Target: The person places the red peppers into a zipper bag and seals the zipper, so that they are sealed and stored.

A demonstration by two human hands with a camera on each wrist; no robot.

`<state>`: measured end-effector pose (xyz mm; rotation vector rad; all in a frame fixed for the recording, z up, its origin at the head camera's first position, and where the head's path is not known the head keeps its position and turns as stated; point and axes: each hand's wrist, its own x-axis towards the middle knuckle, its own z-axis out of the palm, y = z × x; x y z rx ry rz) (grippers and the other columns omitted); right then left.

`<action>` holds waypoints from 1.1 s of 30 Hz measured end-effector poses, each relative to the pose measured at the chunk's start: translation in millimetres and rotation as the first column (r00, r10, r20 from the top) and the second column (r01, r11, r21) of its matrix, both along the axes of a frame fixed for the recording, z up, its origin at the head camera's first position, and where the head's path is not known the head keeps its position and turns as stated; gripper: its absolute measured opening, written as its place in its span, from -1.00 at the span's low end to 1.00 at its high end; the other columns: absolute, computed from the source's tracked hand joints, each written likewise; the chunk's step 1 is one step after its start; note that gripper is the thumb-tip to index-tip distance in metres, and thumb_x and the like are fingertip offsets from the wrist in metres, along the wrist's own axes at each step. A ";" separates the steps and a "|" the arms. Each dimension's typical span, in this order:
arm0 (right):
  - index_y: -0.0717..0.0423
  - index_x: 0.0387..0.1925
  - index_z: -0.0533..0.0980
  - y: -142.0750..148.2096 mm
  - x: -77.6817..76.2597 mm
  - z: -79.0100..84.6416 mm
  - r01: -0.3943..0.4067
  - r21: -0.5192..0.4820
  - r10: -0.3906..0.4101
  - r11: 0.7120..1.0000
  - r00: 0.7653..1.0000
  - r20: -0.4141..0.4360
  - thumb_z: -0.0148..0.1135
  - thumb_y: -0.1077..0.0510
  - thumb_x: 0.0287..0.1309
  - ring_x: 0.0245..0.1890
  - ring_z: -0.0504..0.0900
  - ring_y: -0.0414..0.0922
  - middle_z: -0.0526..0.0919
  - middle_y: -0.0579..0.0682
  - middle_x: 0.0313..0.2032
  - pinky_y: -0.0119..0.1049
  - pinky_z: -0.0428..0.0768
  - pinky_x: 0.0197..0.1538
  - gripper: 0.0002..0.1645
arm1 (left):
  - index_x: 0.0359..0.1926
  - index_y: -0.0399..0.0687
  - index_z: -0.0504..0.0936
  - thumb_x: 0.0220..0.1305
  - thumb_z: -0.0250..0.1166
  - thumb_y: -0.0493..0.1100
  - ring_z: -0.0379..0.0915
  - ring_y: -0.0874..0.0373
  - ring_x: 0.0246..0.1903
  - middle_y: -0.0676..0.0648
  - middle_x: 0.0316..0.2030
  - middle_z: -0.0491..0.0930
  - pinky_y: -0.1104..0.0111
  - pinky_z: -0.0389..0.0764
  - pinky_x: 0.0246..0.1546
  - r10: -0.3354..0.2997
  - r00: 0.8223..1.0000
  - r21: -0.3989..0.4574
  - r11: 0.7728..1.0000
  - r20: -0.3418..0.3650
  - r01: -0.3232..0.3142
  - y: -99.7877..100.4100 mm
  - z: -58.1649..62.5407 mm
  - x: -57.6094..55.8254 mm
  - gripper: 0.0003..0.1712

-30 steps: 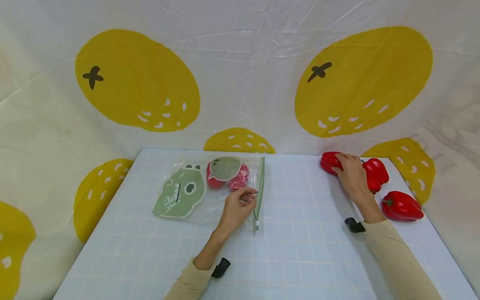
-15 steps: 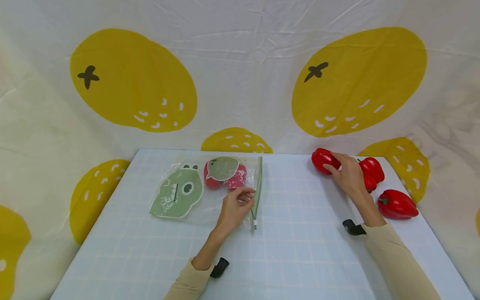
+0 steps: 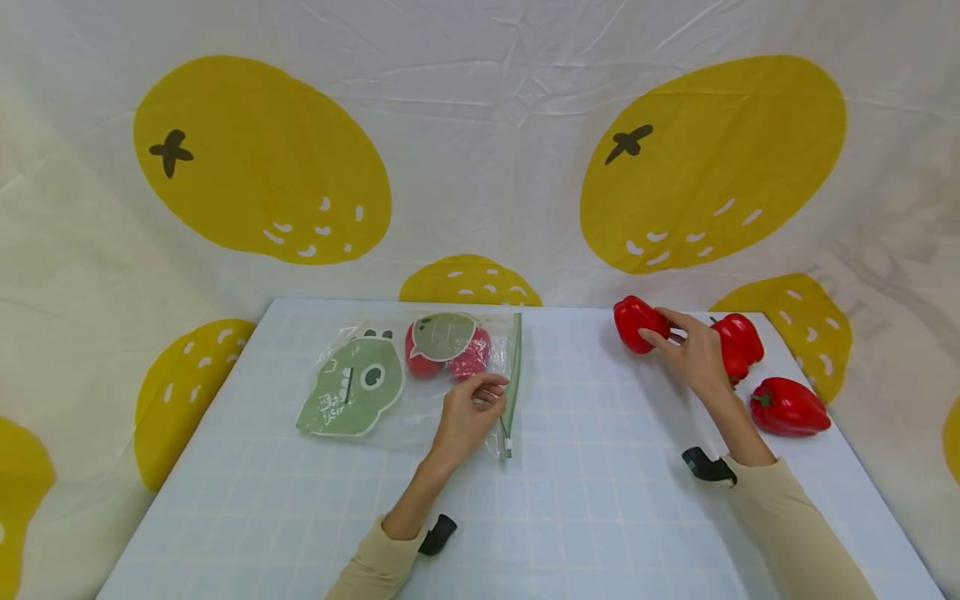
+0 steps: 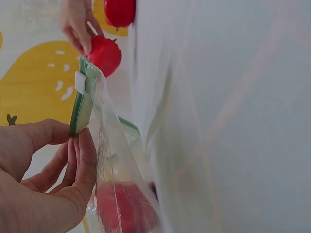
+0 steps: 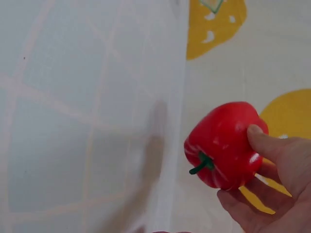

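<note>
A clear zip bag (image 3: 411, 400) lies on the left half of the worktop (image 3: 570, 517), its green-edged mouth turned toward the right. Its front carries a large green dinosaur print (image 3: 351, 387) and, near the back of the worktop, a smaller green bubble print (image 3: 446, 336). Inside the bag, red contents (image 3: 471, 363) show on both sides of the bubble and below it; the left wrist view gives a closer look at something red and rounded through the plastic, though the film blurs its outline.

The left grip (image 3: 465, 417) pinches the green strip (image 4: 80, 109) along the bag's mouth between thumb and fingers, close to a white slider (image 4: 80, 82). In that same wrist view the strip's other length curves away from the pinched part, so the mouth gapes.

The right grip (image 3: 693, 354) holds a red bell pepper (image 3: 633, 323) between thumb and fingers, outside the bag and well apart from it, raised off the worktop near the back edge. Its green stem (image 5: 201, 164) faces the right wrist camera.

Three more red peppers (image 3: 789, 407) rest loose on the worktop at the right, two of them touching and partly behind the right wrist
</note>
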<state>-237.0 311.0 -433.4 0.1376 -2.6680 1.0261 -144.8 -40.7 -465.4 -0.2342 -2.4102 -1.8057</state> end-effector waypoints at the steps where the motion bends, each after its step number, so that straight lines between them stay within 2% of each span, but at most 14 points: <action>1: 0.26 0.38 0.43 -0.3 1.0 0.1 0.007 -0.009 -0.007 1.000 1.000 0.007 0.35 -0.04 0.34 0.23 0.49 0.31 0.53 0.37 0.26 0.26 0.56 0.15 -0.28 | -0.06 -0.26 0.71 0.28 0.36 -0.39 0.60 0.06 -0.26 -0.11 -0.27 0.68 0.53 0.63 -0.22 0.001 1.000 0.000 1.000 -0.002 -0.001 0.0 0.0 -0.1 -0.79; 8: 0.17 0.39 0.46 -6.5 8.2 1.7 0.043 -0.062 -0.043 0.997 0.999 0.002 0.35 -0.10 0.33 0.24 0.52 0.23 0.57 0.28 0.26 0.18 0.57 0.14 -0.27 | -0.05 -0.25 0.71 0.29 0.36 -0.38 0.60 0.05 -0.25 -0.12 -0.26 0.68 0.49 0.66 -0.20 0.000 1.000 -0.001 1.000 -0.007 0.000 -0.5 0.7 -1.3 -0.79; 17: 0.09 0.41 0.45 -18.4 16.4 2.4 0.044 -0.139 -0.042 0.989 0.999 0.018 0.37 -0.13 0.30 0.25 0.54 0.16 0.57 0.19 0.29 -0.08 0.58 0.13 -0.25 | -0.05 -0.25 0.71 0.29 0.35 -0.38 0.60 0.05 -0.24 -0.12 -0.25 0.69 0.47 0.67 -0.19 -0.001 1.000 0.003 1.000 -0.002 0.001 -0.8 0.6 -0.7 -0.79; 21: 0.06 0.42 0.45 -25.0 17.7 -1.7 0.035 -0.183 -0.032 0.982 0.999 0.018 0.37 -0.16 0.29 0.25 0.54 0.12 0.57 0.13 0.30 -0.23 0.59 0.12 -0.23 | -0.06 -0.26 0.71 0.28 0.35 -0.38 0.60 0.05 -0.25 -0.12 -0.26 0.69 0.48 0.66 -0.21 0.000 1.000 0.008 1.000 -0.010 0.000 -0.8 0.4 -1.8 -0.79; 25: 0.03 0.43 0.44 -31.7 19.1 -5.5 0.015 -0.220 -0.009 0.975 1.000 0.025 0.37 -0.20 0.27 0.25 0.54 0.08 0.57 0.07 0.32 -0.28 0.60 0.10 -0.21 | -0.06 -0.25 0.71 0.28 0.36 -0.38 0.60 0.06 -0.25 -0.12 -0.26 0.69 0.48 0.66 -0.20 0.003 1.000 0.012 1.000 -0.007 -0.003 -1.0 0.7 -2.4 -0.79; 33: 0.02 0.43 0.44 -48.3 21.7 -10.4 0.004 -0.258 0.013 0.966 0.998 0.062 0.39 -0.22 0.24 0.25 0.54 0.06 0.57 0.05 0.31 -0.45 0.61 0.03 -0.18 | -0.09 -0.27 0.72 0.26 0.37 -0.39 0.60 0.08 -0.28 -0.12 -0.29 0.69 0.47 0.67 -0.24 0.015 1.000 0.006 1.000 -0.011 -0.015 -2.0 0.6 -1.6 -0.80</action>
